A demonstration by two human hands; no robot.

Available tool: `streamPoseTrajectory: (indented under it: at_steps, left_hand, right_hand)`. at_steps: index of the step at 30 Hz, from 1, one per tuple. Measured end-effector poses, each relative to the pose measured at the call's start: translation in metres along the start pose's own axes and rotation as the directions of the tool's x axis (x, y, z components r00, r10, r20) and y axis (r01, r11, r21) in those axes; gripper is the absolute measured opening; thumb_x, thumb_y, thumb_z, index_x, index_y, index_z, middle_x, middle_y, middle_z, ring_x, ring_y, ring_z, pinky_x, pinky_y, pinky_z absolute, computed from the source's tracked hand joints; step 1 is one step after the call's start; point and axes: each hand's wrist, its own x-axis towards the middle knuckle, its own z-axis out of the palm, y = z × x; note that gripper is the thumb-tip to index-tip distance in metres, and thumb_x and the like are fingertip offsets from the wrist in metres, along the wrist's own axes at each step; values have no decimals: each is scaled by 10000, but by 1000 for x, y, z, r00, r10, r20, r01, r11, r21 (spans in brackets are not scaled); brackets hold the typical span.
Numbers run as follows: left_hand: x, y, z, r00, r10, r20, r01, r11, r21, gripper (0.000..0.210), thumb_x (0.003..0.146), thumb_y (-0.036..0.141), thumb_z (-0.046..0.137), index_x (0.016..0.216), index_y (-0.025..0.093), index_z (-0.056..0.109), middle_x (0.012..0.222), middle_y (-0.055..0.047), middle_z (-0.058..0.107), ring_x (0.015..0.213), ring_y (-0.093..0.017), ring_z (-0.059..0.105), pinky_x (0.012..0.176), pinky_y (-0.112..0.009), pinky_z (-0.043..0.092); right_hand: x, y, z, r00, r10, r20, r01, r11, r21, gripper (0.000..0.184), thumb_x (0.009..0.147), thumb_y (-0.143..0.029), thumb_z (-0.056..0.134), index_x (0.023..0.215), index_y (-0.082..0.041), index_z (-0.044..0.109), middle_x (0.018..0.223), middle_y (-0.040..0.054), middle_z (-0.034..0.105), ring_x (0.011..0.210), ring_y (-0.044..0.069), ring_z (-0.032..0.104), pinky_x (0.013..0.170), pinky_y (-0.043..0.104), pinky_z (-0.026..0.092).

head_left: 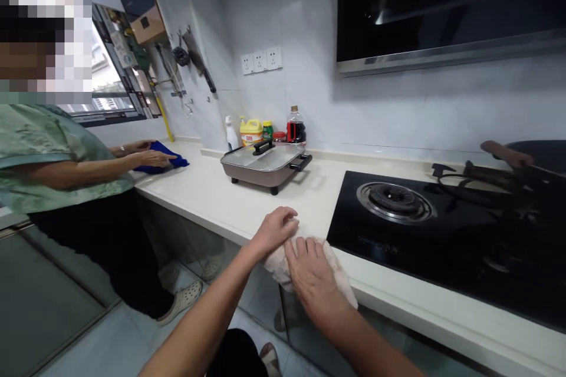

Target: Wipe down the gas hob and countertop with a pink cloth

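A pale, fluffy cloth (278,265) lies bunched on the counter's front edge and hangs over it. My right hand (313,275) is on top of the cloth, its bent fingers pressed into the fabric. At the cloth's upper left edge is my left hand (277,228), with fingers loosely curved and a gap between thumb and fingers. The left hand's underside and its contact with the cloth are partly hidden. Beyond my hands stands a brown electric pan (260,175) with a glass lid (283,154).
The gas cooktop (354,218) lies to the right, with a wok (539,156) at its far side. Bottles, including a dark one (296,126), line the wall. A person (66,159) at left handles a blue cloth (154,162) on the white counter (203,194). A cleaver (197,59) hangs above.
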Motion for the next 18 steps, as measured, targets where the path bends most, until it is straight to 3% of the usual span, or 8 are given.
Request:
streamPoseTrajectory:
  at_steps: [5, 8, 11, 14, 18]
  left_hand:
    - [1, -20, 2, 996, -88, 8, 88, 978, -191, 236, 866, 386, 624, 978, 193, 703, 936, -52, 705, 876, -203, 642, 813, -324, 518]
    - [0, -22, 0, 991, -126, 52, 136, 935, -327, 314, 855, 452, 652, 1005, 180, 700, 918, -51, 705, 847, -193, 642, 799, -322, 523]
    - [0, -23, -1, 989, -133, 57, 144, 937, -317, 325, 845, 460, 673, 1017, 187, 710, 971, -66, 716, 901, -206, 654, 825, -328, 526]
    - [0, -24, 1, 991, -128, 46, 136, 955, -262, 304, 858, 437, 658, 1039, 199, 711, 1031, -78, 724, 962, -221, 663, 853, -333, 528]
    - [-1, -26, 3, 994, -103, 37, 108, 973, -205, 283, 876, 411, 624, 1055, 208, 707, 1074, -80, 723, 992, -227, 670, 877, -341, 524]
  right_hand:
    - [-27, 16, 1, 984, -12, -179, 21, 999, 45, 545, 854, -135, 670, 1382, -142, 538, 1110, 152, 636, 1023, 326, 568, 876, 459, 440]
    - [-54, 37, 4, 954, -3, -300, 29, 996, 85, 515, 856, -152, 648, 1360, -193, 551, 1196, 139, 645, 1108, 329, 577, 934, 464, 422]
    - [-86, 61, 11, 928, 30, -371, 15, 993, 117, 427, 899, -188, 586, 1322, -243, 570, 1260, 122, 650, 1197, 319, 576, 968, 453, 402]
    - [-121, 86, 14, 929, 91, -359, -39, 988, 150, 322, 926, -247, 539, 1242, -282, 597, 1314, 94, 649, 1231, 298, 581, 903, 409, 404]
    - [-165, 119, 8, 942, 212, -260, -168, 969, 184, 283, 910, -366, 553, 1179, -302, 612, 1351, 61, 646, 1228, 288, 600, 867, 389, 411]
